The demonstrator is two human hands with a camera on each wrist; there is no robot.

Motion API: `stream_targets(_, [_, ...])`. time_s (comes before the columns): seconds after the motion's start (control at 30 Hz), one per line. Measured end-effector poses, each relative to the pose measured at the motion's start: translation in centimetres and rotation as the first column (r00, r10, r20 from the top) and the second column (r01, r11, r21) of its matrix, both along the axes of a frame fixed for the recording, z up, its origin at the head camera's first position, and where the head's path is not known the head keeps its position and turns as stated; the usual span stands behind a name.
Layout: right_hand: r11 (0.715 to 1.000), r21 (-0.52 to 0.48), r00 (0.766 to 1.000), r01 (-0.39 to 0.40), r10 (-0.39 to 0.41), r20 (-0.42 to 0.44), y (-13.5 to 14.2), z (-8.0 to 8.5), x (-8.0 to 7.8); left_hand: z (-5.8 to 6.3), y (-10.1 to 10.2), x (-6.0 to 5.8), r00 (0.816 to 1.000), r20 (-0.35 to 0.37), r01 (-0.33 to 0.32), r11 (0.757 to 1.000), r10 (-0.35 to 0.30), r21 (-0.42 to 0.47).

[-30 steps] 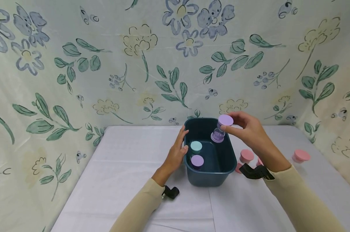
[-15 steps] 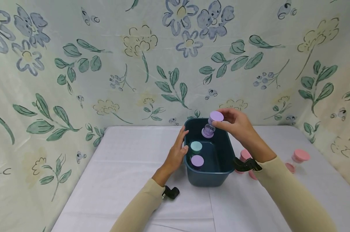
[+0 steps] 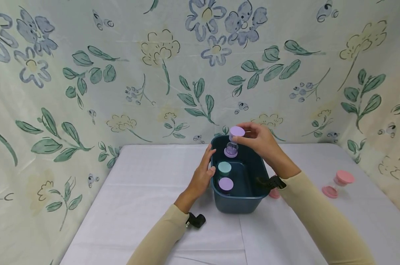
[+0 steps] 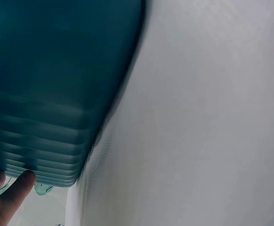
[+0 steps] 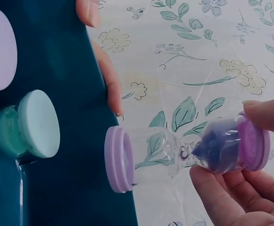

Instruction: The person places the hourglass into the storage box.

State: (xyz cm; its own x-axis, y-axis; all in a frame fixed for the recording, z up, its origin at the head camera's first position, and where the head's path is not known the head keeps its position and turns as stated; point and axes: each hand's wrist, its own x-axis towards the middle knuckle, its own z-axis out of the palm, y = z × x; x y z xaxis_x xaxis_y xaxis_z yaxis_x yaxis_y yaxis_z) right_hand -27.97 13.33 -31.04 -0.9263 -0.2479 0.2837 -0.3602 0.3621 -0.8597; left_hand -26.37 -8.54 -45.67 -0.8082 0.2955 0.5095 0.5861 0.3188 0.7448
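A purple-capped hourglass (image 3: 231, 150) is pinched by its upper cap between the thumb and fingers of my right hand (image 3: 261, 141). It hangs over the far left part of the dark teal bin (image 3: 241, 202), and dark sand shows in its glass in the right wrist view. Inside the bin along the left side stand a mint-capped hourglass (image 3: 224, 168) and another purple-capped hourglass (image 3: 226, 183). My left hand (image 3: 200, 176) rests against the bin's left wall with its fingers extended, and the thumb lies at the rim. Two of those fingertips (image 4: 24, 181) touch the ribbed outer wall.
A pink-capped hourglass (image 3: 343, 178) stands on the white-covered table (image 3: 137, 191) at the right. Part of another pink piece (image 3: 274, 193) shows beside the bin, half hidden by the right wrist. A floral cloth (image 3: 173, 92) hangs behind the table.
My right hand has carried the purple-capped hourglass leftward across the bin, from its right side to the far left. The left hand and the bin have stayed in place.
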Motion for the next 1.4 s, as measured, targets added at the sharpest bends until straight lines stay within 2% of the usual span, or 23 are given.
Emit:
stream_targets(0.6, [1.0,0.016,0.997,0.018,-0.019,0.069,-2.2,-0.6,-2.0,0.2,0.1,0.0,1.0,0.0,0.002,1.0,-0.002,-0.004])
stream_targets(0.73, [1.0,0.012,0.995,0.025,-0.026,0.098,-2.6,-0.9,-2.4,0.1,0.1,-0.1,1.0,-0.017,0.009,1.0,-0.009,0.006])
stream_targets(0.93, [1.0,0.011,0.989,0.028,-0.029,0.146,-2.8,-1.6,-2.9,0.2,0.1,-0.1,1.0,0.001,0.014,1.0,-0.014,0.003])
stream_targets(1.27, [1.0,0.018,0.992,0.005,-0.007,0.129,-3.1,-2.6,-3.2,0.3,0.1,-0.2,1.0,0.004,0.009,1.0,-0.009,0.0])
stream_targets(1.4, [0.999,0.051,0.993,0.006,-0.012,0.117,-3.3,-2.9,-3.1,0.2,0.0,-0.1,1.0,0.01,0.008,1.0,-0.008,-0.003])
